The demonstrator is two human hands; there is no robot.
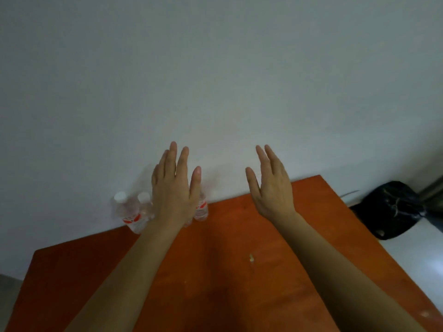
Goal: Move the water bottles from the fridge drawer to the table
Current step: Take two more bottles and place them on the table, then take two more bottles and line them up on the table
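Bottles [134,215] upright at counter [215,271] far edge, 11 o'clock, against wall | left hand [173,190] and right hand [271,188]: grip wide, empty | we judge them light, slick, crushable; take mid-body at the label.

a plain pale grey-white wall [215,80] fills most of the view, dimly and evenly lit. a black bag [393,209] sits at the right on a light glossy floor [422,255].
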